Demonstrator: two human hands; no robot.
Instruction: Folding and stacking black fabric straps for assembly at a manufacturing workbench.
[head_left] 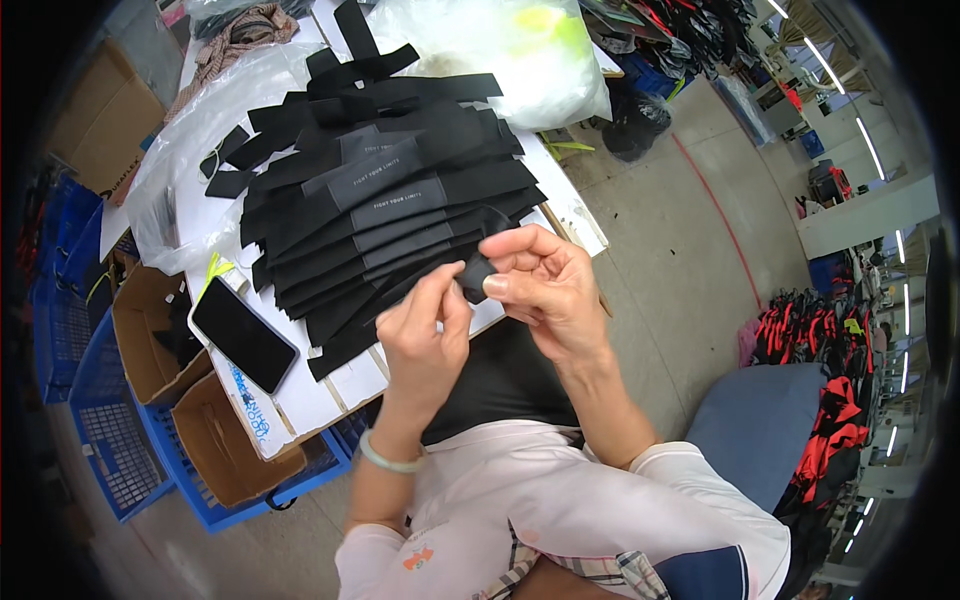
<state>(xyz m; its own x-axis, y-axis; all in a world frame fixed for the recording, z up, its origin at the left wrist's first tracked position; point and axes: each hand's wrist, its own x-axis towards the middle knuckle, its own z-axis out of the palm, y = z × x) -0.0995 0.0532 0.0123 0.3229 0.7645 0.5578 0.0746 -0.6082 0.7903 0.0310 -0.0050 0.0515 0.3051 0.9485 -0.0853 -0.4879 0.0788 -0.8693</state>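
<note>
Closest to me is my pale shirt (480,490) w/ checked trim, then the light bangle (390,455) on my L wrist. Past that, both hands are up over the near edge of the table (345,395), in front of the pile. R hand (545,290) has thumb + fingertips pinched on a small black piece (476,275). L hand (425,325) is right beside it, thumb + index clamped on the piece's left side, tho the tips hide the exact edge. So the piece is btwn my two hands, just in front of the big pile of black strips (390,150), which overlap like shingles, some w/ greyish printed patches.

Phone (245,335) w/ dark screen is at the table's left corner, tilted. Below that side: open cardboard box (225,440), another brown box (150,330) behind it, + blue crates (115,420). Clear plastic bag (165,205) along the pile's left, big whitish bag (490,60) behind it, patterned cloth (235,45) at the far left.

Off to the R: blue-grey cushion (755,430), grey floor (650,250) w/ a red line, then red/black garments (815,340) heaped up, w/ strip lights (868,147) way back.
</note>
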